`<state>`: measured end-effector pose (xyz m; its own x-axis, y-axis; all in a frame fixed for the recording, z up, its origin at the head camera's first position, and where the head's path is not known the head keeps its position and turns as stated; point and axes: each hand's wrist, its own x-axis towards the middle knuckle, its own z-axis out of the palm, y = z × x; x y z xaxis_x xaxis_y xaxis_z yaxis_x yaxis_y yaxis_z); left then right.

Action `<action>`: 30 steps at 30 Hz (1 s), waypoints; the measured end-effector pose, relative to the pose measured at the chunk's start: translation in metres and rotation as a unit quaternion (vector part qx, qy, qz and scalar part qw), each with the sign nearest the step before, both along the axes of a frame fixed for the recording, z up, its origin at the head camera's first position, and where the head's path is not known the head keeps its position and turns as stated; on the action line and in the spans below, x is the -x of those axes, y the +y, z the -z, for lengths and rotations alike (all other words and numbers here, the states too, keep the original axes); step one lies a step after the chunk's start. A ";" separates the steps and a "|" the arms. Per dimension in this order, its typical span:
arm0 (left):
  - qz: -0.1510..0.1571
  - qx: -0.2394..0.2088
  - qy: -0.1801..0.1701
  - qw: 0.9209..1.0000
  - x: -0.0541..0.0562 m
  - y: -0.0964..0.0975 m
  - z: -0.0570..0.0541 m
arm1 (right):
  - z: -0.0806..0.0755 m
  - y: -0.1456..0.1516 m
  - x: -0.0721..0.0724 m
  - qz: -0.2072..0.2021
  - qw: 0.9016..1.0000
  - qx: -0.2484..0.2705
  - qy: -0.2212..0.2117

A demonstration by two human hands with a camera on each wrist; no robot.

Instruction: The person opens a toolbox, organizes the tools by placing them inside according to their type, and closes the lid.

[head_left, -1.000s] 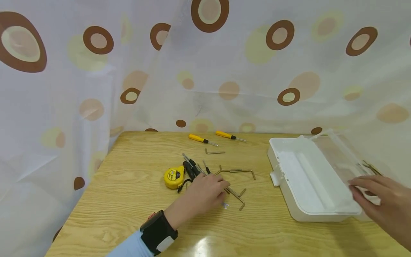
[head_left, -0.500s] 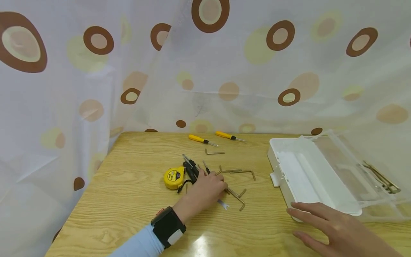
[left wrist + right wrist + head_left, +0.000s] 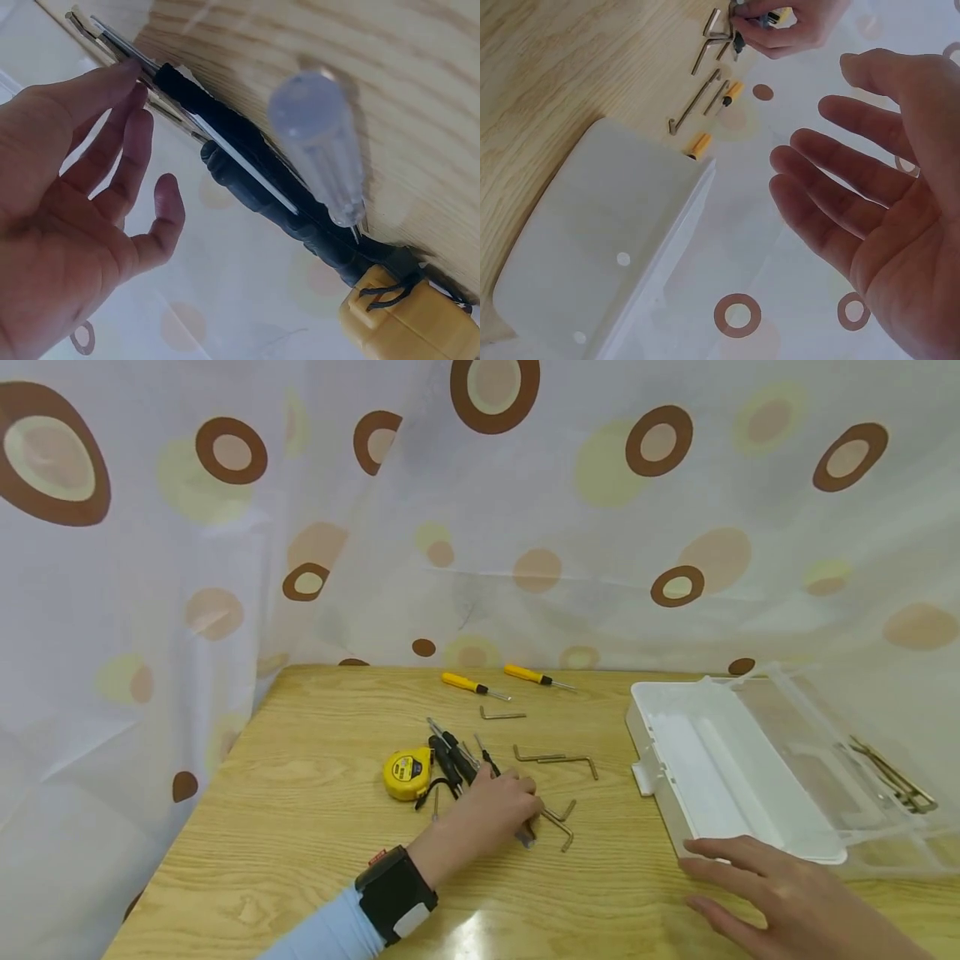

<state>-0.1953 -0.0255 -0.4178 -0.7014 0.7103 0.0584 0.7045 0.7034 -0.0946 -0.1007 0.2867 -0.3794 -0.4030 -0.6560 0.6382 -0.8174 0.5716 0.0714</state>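
My left hand (image 3: 487, 814) is over the pile of tools mid-table. In the left wrist view its thumb and forefinger pinch a black-handled screwdriver (image 3: 217, 116) near the base of its silver shaft. Beside that handle lies a second dark handle (image 3: 255, 195); a screwdriver with a clear handle (image 3: 315, 142) stands out from the table. A yellow tape measure (image 3: 406, 775) borders the pile on the left. Hex keys (image 3: 567, 835) lie to the right of this hand. My right hand (image 3: 780, 893), fingers spread and holding nothing, hovers by the near left corner of a white toolbox (image 3: 712, 777).
The toolbox's see-through lid (image 3: 802, 718) is folded out to the right, with brass-coloured tools (image 3: 892, 777) in or beneath it. Two yellow screwdrivers (image 3: 462, 682) and a lone hex key (image 3: 502, 716) lie toward the back. A patterned curtain (image 3: 480, 527) hangs behind the table.
My right hand has left the lid and moved left to the box's near corner. My left hand has shifted slightly among the tools, and the black-handled screwdriver beneath it has moved.
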 end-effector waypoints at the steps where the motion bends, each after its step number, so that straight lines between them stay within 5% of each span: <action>1: 0.005 0.001 0.000 1.000 -0.001 0.000 0.000 | 0.000 0.000 0.000 -0.001 1.000 0.000 0.002; 5: 0.028 0.007 0.019 0.999 -0.003 0.000 0.000 | 0.001 -0.001 0.001 0.002 1.000 -0.004 0.004; 15: 0.087 0.040 0.130 0.987 0.001 -0.004 0.015 | 0.003 -0.002 -0.001 0.012 1.000 -0.008 -0.013; 18: 0.089 -0.001 0.133 0.987 0.002 -0.007 0.007 | 0.001 -0.004 -0.001 0.018 0.999 -0.012 -0.025; 22: 0.098 -0.118 0.094 0.984 -0.001 -0.014 -0.015 | -0.002 -0.009 0.003 0.025 0.999 -0.010 -0.034; 25: 0.124 -0.230 0.045 0.964 -0.009 -0.018 -0.033 | -0.004 -0.015 0.009 0.017 1.000 0.007 -0.019; 30: 0.180 -0.377 -0.013 0.908 -0.030 -0.017 -0.053 | -0.010 -0.031 0.021 -0.035 0.996 0.058 0.052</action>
